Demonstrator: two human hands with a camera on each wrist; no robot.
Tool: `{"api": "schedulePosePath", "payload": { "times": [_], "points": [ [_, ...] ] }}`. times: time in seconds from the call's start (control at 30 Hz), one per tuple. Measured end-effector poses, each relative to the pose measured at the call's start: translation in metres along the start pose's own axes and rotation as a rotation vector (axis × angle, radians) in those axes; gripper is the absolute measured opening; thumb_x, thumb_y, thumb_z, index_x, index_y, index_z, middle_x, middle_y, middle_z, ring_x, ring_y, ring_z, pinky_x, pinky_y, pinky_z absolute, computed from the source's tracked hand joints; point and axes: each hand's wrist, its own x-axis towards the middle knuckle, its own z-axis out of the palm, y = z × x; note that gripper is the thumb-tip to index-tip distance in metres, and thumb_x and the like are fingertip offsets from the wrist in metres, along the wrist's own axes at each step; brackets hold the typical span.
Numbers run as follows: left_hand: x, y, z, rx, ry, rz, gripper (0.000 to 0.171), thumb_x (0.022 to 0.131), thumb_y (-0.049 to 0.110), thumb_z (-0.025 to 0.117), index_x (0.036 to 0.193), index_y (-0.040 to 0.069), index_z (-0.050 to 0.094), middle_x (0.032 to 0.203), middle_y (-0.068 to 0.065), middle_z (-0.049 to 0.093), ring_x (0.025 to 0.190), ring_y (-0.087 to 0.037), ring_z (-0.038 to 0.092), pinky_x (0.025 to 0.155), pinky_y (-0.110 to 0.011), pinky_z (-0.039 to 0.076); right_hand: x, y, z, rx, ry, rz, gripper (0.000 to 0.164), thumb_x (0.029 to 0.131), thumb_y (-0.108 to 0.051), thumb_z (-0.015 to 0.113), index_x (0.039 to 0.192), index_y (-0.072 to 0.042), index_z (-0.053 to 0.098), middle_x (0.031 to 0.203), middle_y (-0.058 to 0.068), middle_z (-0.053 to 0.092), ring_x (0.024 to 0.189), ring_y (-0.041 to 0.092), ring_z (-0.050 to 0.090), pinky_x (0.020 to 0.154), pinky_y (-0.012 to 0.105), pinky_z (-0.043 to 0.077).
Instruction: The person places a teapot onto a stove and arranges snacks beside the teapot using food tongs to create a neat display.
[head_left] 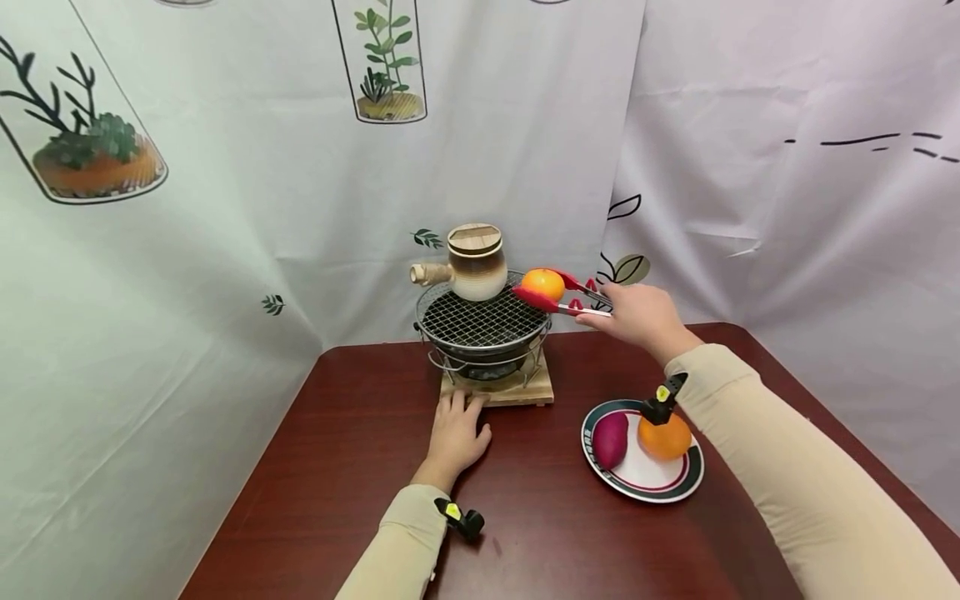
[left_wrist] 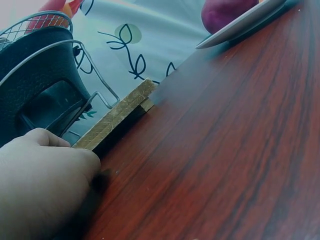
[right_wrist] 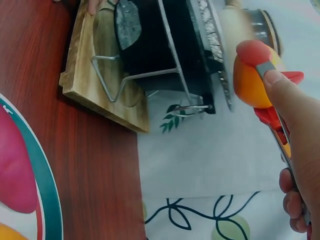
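My right hand [head_left: 637,317] grips a pair of metal tongs [head_left: 585,311] with red tips. Between those tips an orange [head_left: 543,284] is held at the right edge of the wire grill [head_left: 480,325]. In the right wrist view the orange [right_wrist: 247,82] shows beside the stove, with my thumb along one tong arm. My left hand [head_left: 455,437] rests its extended fingers on the front edge of the wooden board [head_left: 517,393] under the stove. Seen from the left wrist, that hand [left_wrist: 45,180] lies against the board's edge, its fingertips hidden.
On the grill stands a brown and white pot [head_left: 480,277] with a wooden lid and a side handle pointing left. A plate [head_left: 647,493] at the right bears a purple sweet potato [head_left: 611,440] and a larger orange fruit [head_left: 664,437]. A printed curtain [head_left: 480,150] hangs behind the table.
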Motion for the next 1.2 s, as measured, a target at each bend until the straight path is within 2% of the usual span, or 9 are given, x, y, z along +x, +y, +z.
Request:
{"api": "schedulePosePath", "payload": {
  "times": [0.23,0.47,0.6,0.97,1.2],
  "points": [
    [0.001,0.000,0.000,0.008,0.005,0.001,0.046,0.088,0.026,0.069,0.134,0.018,0.063,0.134,-0.016,0.050,0.125,-0.039,0.043,0.110,-0.053,0.033,0.010,-0.008,0.012,0.006,0.005,-0.010,0.076,0.088,-0.067,0.063,0.128,-0.002,0.061,0.098,0.017,0.071,0.076,0.031,0.065,0.065,0.051,0.055],
    [0.001,0.001,0.000,-0.001,0.003,0.002,0.047,0.088,0.026,0.068,0.134,0.018,0.062,0.134,-0.016,0.050,0.126,-0.038,0.042,0.110,-0.053,0.034,0.015,-0.010,0.020,-0.005,0.034,-0.006,0.074,0.087,-0.069,0.062,0.122,-0.003,0.064,0.094,0.014,0.071,0.077,0.033,0.066,0.065,0.053,0.055],
    [0.002,0.000,0.001,-0.007,0.006,0.002,0.047,0.088,0.025,0.069,0.134,0.018,0.063,0.135,-0.016,0.050,0.126,-0.039,0.042,0.110,-0.053,0.033,0.019,-0.014,0.020,-0.047,0.034,-0.025,0.077,0.088,-0.068,0.062,0.127,-0.002,0.062,0.097,0.017,0.072,0.077,0.033,0.067,0.065,0.054,0.056],
    [0.001,-0.001,0.002,-0.009,0.013,0.008,0.047,0.087,0.025,0.069,0.133,0.017,0.063,0.134,-0.016,0.051,0.126,-0.038,0.042,0.110,-0.053,0.034,0.023,-0.020,0.014,-0.089,0.040,-0.080,0.064,0.087,-0.066,0.064,0.099,-0.003,0.062,0.077,0.012,0.065,0.070,0.029,0.065,0.059,0.050,0.055],
    [0.001,0.000,0.001,-0.006,0.027,0.010,0.047,0.087,0.024,0.070,0.132,0.016,0.064,0.135,-0.017,0.051,0.127,-0.040,0.042,0.110,-0.053,0.033,0.026,-0.020,0.010,-0.070,0.005,-0.076,0.064,0.086,-0.069,0.062,0.096,-0.006,0.061,0.078,0.011,0.064,0.072,0.029,0.064,0.062,0.051,0.055]
  ]
}}
